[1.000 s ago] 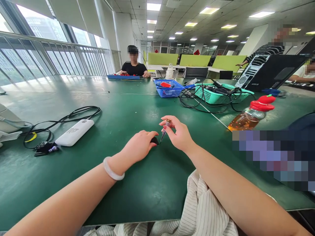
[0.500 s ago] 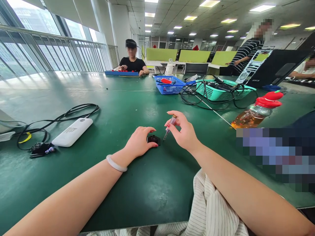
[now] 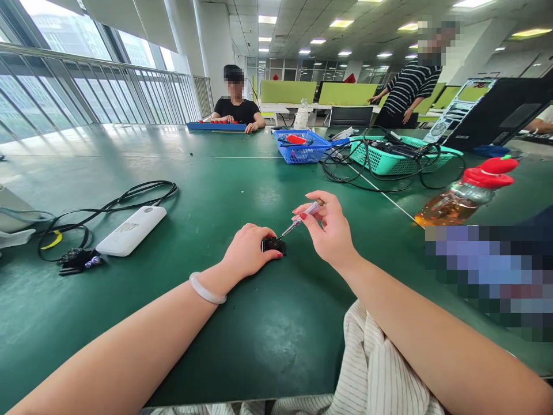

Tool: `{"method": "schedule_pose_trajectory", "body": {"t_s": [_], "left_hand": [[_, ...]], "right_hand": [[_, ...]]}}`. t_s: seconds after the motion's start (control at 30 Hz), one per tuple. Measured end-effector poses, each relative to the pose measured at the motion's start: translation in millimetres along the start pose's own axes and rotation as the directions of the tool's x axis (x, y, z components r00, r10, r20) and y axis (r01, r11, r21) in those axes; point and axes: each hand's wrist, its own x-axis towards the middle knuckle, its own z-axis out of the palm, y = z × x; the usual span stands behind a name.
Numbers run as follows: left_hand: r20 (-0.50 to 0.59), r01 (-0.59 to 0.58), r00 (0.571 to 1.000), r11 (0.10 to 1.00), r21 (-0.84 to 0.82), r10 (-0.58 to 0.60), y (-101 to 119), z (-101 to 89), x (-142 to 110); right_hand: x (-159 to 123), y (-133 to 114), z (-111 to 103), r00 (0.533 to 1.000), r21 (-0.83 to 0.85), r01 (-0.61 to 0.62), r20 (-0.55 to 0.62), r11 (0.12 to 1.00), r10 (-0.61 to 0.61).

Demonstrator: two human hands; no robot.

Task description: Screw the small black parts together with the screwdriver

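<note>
My left hand (image 3: 247,252) is closed around a small black block-like part (image 3: 273,246) on the green table, thumb in front and fingers behind. What kind of part it is, I cannot make out. In my right hand (image 3: 330,227) is a screwdriver (image 3: 301,218) with a clear handle, pinched between thumb and fingers. Its shaft slants down to the left, and the tip is at the top of the black part. Whether the tip sits in a screw is too small to see.
A white power bank (image 3: 132,231) with black cables lies at left. Farther off are a blue basket (image 3: 302,153), a green basket (image 3: 380,164) with tangled cables, and a tilted red-capped bottle (image 3: 453,202) at right. One person sits across the table (image 3: 216,190); another stands behind.
The screwdriver has tilted from steep to slanting, and its tip has moved from beside the black part onto its top. My view has shifted slightly. The standing person has moved left.
</note>
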Motion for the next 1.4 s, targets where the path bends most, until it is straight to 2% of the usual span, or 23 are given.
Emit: {"method": "schedule_pose_trajectory", "body": {"t_s": [0.17, 0.33, 0.47, 0.8, 1.4], "left_hand": [[0.005, 0.016, 1.000, 1.000, -0.006, -0.016, 1.8, -0.5, -0.4], [0.010, 0.005, 1.000, 1.000, -0.007, -0.005, 2.9, -1.1, -1.3], [0.008, -0.003, 1.000, 1.000, -0.002, 0.003, 3.5, -1.4, -1.5], [0.005, -0.002, 1.000, 1.000, 0.005, 0.002, 2.0, 0.8, -0.9], [0.003, -0.006, 1.000, 0.999, -0.036, 0.006, -1.4, 1.4, -2.7]], "right_hand": [[0.6, 2.0, -0.4, 0.999, -0.003, -0.001, 0.052, 1.000, 0.001], [0.4, 1.4, 0.8, 1.000, 0.012, 0.004, 0.001, 1.000, -0.004], [0.4, 1.4, 1.8, 0.999, 0.049, -0.020, 0.036, 0.999, 0.018], [0.8, -0.5, 1.0, 0.998, 0.079, -0.064, 0.034, 0.995, 0.062], [0.7, -1.3, 0.3, 0.999, 0.050, -0.051, 0.011, 0.997, 0.051]]}}
